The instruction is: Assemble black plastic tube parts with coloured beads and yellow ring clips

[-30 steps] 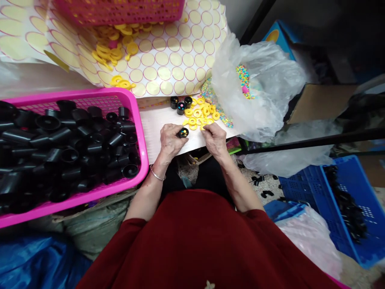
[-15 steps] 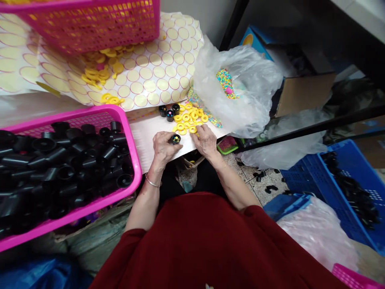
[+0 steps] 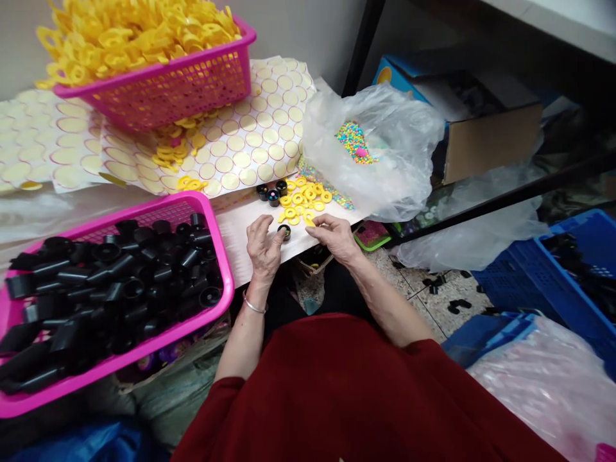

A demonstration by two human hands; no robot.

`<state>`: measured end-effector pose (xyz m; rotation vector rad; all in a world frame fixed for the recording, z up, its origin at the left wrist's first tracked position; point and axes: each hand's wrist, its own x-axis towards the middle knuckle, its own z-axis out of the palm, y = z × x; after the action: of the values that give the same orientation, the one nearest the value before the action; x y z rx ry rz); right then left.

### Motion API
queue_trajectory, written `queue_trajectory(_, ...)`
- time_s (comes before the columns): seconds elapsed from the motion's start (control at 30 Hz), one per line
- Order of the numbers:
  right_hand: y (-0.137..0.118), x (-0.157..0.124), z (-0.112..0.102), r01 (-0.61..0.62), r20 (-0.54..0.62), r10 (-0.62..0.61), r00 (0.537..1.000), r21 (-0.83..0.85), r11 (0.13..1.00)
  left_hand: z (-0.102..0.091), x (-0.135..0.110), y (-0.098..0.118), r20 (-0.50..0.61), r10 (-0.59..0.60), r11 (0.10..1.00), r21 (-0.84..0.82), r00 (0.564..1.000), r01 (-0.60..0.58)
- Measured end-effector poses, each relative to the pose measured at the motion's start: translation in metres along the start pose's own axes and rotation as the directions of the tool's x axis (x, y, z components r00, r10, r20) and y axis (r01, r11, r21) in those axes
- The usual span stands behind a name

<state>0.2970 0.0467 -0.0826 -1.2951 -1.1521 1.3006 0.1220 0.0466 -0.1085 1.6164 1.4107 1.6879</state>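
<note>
My left hand (image 3: pixel 264 249) is at the front of the white work surface (image 3: pixel 238 247), its fingers curled and apart from the thumb. The thumb overlaps the near side of a small black cup (image 3: pixel 287 229), which stands upright; whether it touches is hard to tell. My right hand (image 3: pixel 337 239) pinches a yellow ring (image 3: pixel 308 220) between thumb and forefinger at the near edge of a loose group of yellow rings (image 3: pixel 298 199). Behind the single cup, three more black cups (image 3: pixel 273 197) stand together, with small coloured bits inside at least one.
A pink basket of black cylindrical parts (image 3: pixel 225 256) stands at left. Behind it, a pink basket heaped with yellow rings (image 3: pixel 144 45) rests on sticker sheets (image 3: pixel 260 138). A clear plastic bag with coloured beads (image 3: pixel 353 141) lies at right, beside a dark shelf post (image 3: pixel 364 48).
My left fingers have opened away from the black cup. My right hand has drawn slightly back, a yellow ring now at its fingertips. The view has tilted up, showing more of the rear basket.
</note>
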Motion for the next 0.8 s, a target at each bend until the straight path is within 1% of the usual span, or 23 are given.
queue_trajectory(0.03, -0.004, -0.009, 0.000, -0.095, 0.091, 0.083, 0.992, 0.135, 0.986, 0.000, -0.004, 0.010, -0.015, -0.048, 0.997, -0.069, 0.999, 0.047)
queue_trajectory(0.07, -0.007, -0.018, 0.000, -0.185, 0.188, 0.140, 0.972, 0.247, 0.951, -0.001, -0.008, 0.020, -0.008, -0.121, 0.982, -0.149, 0.993, 0.119)
queue_trajectory(0.1, -0.009, -0.026, 0.001, -0.264, 0.279, 0.173, 0.944, 0.333, 0.905, -0.001, -0.012, 0.031, 0.027, -0.213, 0.949, -0.233, 0.977, 0.213)
queue_trajectory(0.13, -0.010, -0.033, 0.001, -0.331, 0.361, 0.187, 0.914, 0.392, 0.858, -0.003, -0.017, 0.041, 0.088, -0.306, 0.896, -0.310, 0.948, 0.318)
queue_trajectory(0.17, -0.009, -0.040, 0.003, -0.387, 0.431, 0.192, 0.882, 0.429, 0.816, -0.004, -0.020, 0.049, 0.177, -0.386, 0.829, -0.364, 0.905, 0.425)
queue_trajectory(0.23, -0.006, -0.048, 0.007, -0.462, 0.525, 0.192, 0.829, 0.451, 0.764, -0.008, -0.025, 0.061, 0.335, -0.488, 0.692, -0.414, 0.806, 0.591)
queue_trajectory(0.27, -0.003, -0.051, 0.010, -0.463, 0.528, 0.193, 0.827, 0.445, 0.766, -0.010, -0.026, 0.064, 0.375, -0.521, 0.638, -0.425, 0.766, 0.642)
queue_trajectory(0.3, 0.001, -0.052, 0.013, -0.430, 0.491, 0.194, 0.849, 0.431, 0.793, -0.011, -0.026, 0.064, 0.379, -0.558, 0.593, -0.441, 0.738, 0.674)
queue_trajectory(0.33, 0.004, -0.053, 0.017, -0.364, 0.422, 0.182, 0.888, 0.405, 0.839, -0.011, -0.025, 0.064, 0.357, -0.600, 0.553, -0.461, 0.716, 0.694)
queue_trajectory(0.37, 0.007, -0.053, 0.021, -0.269, 0.337, 0.146, 0.930, 0.358, 0.894, -0.011, -0.024, 0.062, 0.323, -0.648, 0.514, -0.482, 0.689, 0.709)
queue_trajectory(0.4, 0.009, -0.052, 0.024, -0.148, 0.247, 0.074, 0.966, 0.293, 0.945, -0.011, -0.022, 0.059, 0.294, -0.696, 0.472, -0.500, 0.655, 0.726)
queue_trajectory(0.43, 0.012, -0.050, 0.027, -0.011, 0.183, -0.027, 0.983, 0.205, 0.979, -0.010, -0.020, 0.056, 0.277, -0.738, 0.429, -0.511, 0.616, 0.745)
queue_trajectory(0.47, 0.013, -0.047, 0.030, 0.128, 0.160, -0.143, 0.977, 0.099, 0.987, -0.009, -0.018, 0.053, 0.271, -0.769, 0.391, -0.516, 0.579, 0.762)
queue_trajectory(0.5, 0.015, -0.044, 0.033, 0.260, 0.171, -0.254, 0.952, -0.012, 0.965, -0.007, -0.017, 0.051, 0.268, -0.789, 0.364, -0.521, 0.553, 0.772)
queue_trajectory(0.53, 0.015, -0.041, 0.035, 0.379, 0.191, -0.353, 0.916, -0.118, 0.918, -0.005, -0.015, 0.050, 0.259, -0.801, 0.350, -0.527, 0.539, 0.774)
queue_trajectory(0.57, 0.016, -0.037, 0.036, 0.472, 0.217, -0.429, 0.877, -0.214, 0.855, -0.003, -0.013, 0.049, 0.244, -0.808, 0.350, -0.533, 0.536, 0.770)
queue_trajectory(0.6, 0.015, -0.032, 0.038, 0.536, 0.247, -0.479, 0.842, -0.294, 0.791, -0.001, -0.011, 0.048, 0.221, -0.813, 0.360, -0.538, 0.539, 0.763)
queue_trajectory(0.63, 0.015, -0.027, 0.039, 0.574, 0.275, -0.504, 0.818, -0.354, 0.738, 0.001, -0.009, 0.048, 0.193, -0.814, 0.378, -0.539, 0.547, 0.753)
queue_trajectory(0.67, 0.013, -0.023, 0.039, 0.593, 0.296, -0.514, 0.805, -0.397, 0.701, 0.003, -0.006, 0.049, 0.157, -0.815, 0.404, -0.538, 0.558, 0.740)
queue_trajectory(0.73, 0.009, -0.013, 0.040, 0.594, 0.325, -0.498, 0.804, -0.463, 0.657, 0.006, -0.001, 0.048, 0.082, -0.804, 0.466, -0.528, 0.589, 0.710)
queue_trajectory(0.8, 0.005, -0.003, 0.040, 0.570, 0.318, -0.476, 0.820, -0.535, 0.623, 0.008, 0.004, 0.045, 0.013, -0.774, 0.540, -0.510, 0.634, 0.669)
